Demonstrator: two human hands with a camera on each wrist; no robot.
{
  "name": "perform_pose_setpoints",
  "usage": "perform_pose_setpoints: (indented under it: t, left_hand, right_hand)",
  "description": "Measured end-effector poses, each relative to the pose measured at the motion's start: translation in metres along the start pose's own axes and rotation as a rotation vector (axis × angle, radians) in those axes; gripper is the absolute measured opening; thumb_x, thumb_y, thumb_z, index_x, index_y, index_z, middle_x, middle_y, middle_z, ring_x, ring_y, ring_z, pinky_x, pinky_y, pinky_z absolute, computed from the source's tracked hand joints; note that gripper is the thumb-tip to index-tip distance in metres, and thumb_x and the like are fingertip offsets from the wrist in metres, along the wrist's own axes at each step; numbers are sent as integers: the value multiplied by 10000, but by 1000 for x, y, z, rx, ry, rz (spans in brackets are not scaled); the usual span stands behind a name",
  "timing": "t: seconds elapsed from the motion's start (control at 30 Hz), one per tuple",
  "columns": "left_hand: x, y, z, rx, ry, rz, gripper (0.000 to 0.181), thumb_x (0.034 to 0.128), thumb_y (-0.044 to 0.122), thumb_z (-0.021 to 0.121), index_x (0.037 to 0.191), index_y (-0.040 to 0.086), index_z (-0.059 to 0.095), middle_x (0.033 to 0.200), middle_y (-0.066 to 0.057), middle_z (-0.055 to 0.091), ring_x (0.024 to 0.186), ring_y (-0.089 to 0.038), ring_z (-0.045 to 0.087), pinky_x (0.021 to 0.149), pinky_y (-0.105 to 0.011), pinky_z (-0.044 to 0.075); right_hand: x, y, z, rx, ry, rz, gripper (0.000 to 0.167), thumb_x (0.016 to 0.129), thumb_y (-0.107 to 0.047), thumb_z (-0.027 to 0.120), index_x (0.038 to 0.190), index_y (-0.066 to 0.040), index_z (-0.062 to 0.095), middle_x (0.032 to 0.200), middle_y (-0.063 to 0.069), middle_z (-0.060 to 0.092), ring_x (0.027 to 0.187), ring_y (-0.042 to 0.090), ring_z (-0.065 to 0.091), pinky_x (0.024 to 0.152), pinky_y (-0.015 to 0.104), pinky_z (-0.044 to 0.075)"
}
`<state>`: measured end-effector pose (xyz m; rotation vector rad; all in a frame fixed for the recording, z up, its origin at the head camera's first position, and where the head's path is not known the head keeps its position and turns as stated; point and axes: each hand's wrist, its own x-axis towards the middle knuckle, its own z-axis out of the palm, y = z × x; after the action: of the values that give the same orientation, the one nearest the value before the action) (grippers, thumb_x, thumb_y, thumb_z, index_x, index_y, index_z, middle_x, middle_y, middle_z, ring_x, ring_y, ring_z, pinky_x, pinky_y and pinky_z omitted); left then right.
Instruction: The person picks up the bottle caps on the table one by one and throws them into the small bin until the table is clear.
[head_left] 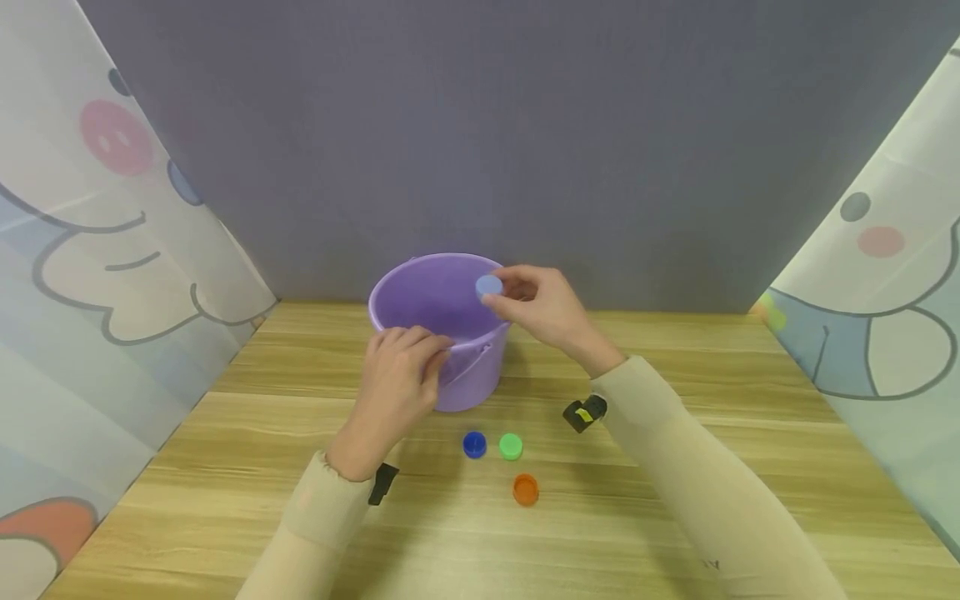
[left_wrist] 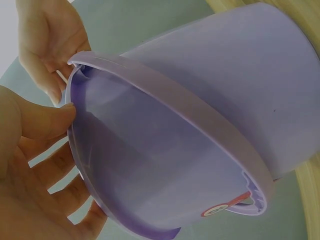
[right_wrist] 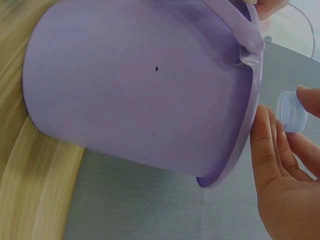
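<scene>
Right hand (head_left: 545,307) pinches a round plastic cap (head_left: 488,287).

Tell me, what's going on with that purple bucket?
A person's right hand is pinching a pale blue cap up by the rim of the purple bucket. Their left hand holds the rim. Three more caps, dark blue, green and orange, lie on the wooden table.

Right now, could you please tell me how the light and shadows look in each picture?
Head view: soft shadows on the table beside the sleeves, pale sheen near the front; left wrist view: dull, hazy light on the bucket, upper left corner pale; right wrist view: bucket shaded toward its rim, upper right corner pale.
</scene>
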<state>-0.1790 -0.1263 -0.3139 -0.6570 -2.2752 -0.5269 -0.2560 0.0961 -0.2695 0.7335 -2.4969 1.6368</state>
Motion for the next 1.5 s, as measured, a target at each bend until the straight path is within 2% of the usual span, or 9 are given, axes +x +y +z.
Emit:
perform_pose_setpoints:
  t: [0.5, 0.9, 1.07, 1.23, 1.33, 1.5]
  left_hand:
    - [0, 0, 1, -3, -4, -4, 127, 879, 15, 723, 986, 63, 770, 913, -58, 725, 871, -300, 611, 894, -517, 433]
    - [0, -1, 0, -7, 1, -3, 133, 875, 16, 726, 992, 61, 770, 925, -65, 729, 880, -301, 613, 901, -522, 430]
    - [0, -1, -1, -7, 0, -9, 133, 876, 15, 723, 992, 61, 771, 928, -67, 730, 889, -304, 615, 907, -523, 427]
    - [0, -1, -1, -10, 1, -11, 131, 880, 20, 722, 993, 62, 772, 927, -63, 730, 892, -304, 615, 911, -523, 426]
    - [1, -1, -1, -11, -1, -10, 131, 882, 23, 721, 996, 62, 772, 926, -61, 730, 892, -302, 616, 911, -522, 426]
    - [1, 0, -1, -11, -7, -12, 127, 887, 24, 718, 994, 64, 772, 920, -55, 726, 888, -298, 613, 908, -518, 425]
  right_hand:
    - [-3, 4, -1, 77, 26, -22, 434, 908, -218, 779, 1281, -25, 670, 979, 119, 704, 858, 229, 709, 736, 352, 593]
    - [-11, 5, -9, 73, 10, -21, 419, 919, -216, 770, 1281, -32, 670, 988, 125, 707, 878, 291, 713, 762, 362, 580]
    - [-14, 2, -11, 53, -6, -28, 418, 924, -230, 764, 1287, -47, 667, 986, 107, 708, 855, 252, 704, 725, 340, 550]
    - [-22, 1, -14, 57, -13, -42, 390, 929, -209, 758, 1275, -49, 675, 962, 108, 704, 865, 309, 699, 702, 308, 538]
    - [-29, 1, -16, 83, -10, -40, 368, 926, -180, 757, 1260, -43, 683, 950, 116, 703, 876, 342, 698, 734, 323, 568]
    - [-40, 3, -19, 95, -22, -39, 369, 919, -139, 755, 1259, -16, 678, 971, 124, 707, 896, 314, 699, 792, 359, 593]
